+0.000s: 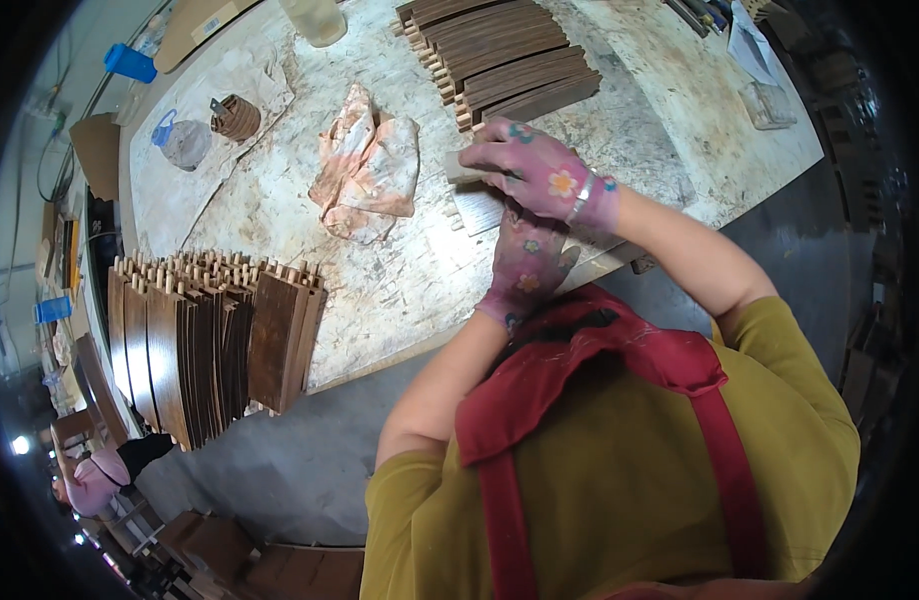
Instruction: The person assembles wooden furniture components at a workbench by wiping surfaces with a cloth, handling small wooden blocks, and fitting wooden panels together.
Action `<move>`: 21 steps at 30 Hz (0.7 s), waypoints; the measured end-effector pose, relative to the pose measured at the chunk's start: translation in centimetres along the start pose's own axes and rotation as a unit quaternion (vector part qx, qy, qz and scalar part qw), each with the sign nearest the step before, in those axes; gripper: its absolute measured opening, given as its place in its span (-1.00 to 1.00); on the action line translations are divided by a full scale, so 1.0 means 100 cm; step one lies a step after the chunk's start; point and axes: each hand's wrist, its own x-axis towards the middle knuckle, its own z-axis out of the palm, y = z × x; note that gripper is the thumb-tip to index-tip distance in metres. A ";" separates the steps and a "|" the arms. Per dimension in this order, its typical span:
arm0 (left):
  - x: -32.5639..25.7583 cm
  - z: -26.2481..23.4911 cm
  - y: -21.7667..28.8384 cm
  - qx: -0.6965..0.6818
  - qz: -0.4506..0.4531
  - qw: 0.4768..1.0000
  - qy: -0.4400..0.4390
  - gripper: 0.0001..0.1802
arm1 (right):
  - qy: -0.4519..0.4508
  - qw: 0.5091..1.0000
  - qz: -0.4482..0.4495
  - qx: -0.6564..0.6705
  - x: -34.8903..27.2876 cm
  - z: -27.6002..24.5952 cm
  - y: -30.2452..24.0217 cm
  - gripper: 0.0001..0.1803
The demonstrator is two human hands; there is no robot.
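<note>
The counter (440,290) carries a larger stack (185,350) of dark pegged slats at its near left edge and a smaller stack (510,60) at the far side. One slat (480,212) lies under the hands by the near edge, seemingly midway through work; which stack is finished cannot be told. The right hand (542,175) grasps a pale block (464,168) over it; whether the left hand (529,262) grips or merely steadies the slat is hidden. A cardboard sheet's pale label (216,22) is too small to read.
</note>
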 end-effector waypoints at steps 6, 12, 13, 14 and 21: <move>-0.013 -0.031 -0.007 0.012 -0.077 0.995 -0.067 -0.56 | 0.185 0.942 0.178 0.215 -0.073 -0.026 0.040 -0.58; -0.018 -0.072 -0.038 0.117 -0.073 0.990 -0.009 -0.57 | 0.187 0.911 0.263 0.257 -0.106 -0.025 0.058 -0.50; -0.022 -0.066 -0.041 0.103 -0.048 0.993 -0.017 -0.58 | 0.183 0.927 0.232 0.231 -0.102 -0.018 0.058 -0.48; -0.026 -0.063 -0.039 0.119 -0.016 0.992 -0.031 -0.62 | 0.175 0.935 0.222 0.214 -0.094 -0.015 0.058 -0.49; -0.029 -0.075 -0.039 0.045 -0.098 0.994 0.001 -0.63 | 0.139 0.958 0.196 0.159 -0.076 -0.016 0.058 -0.51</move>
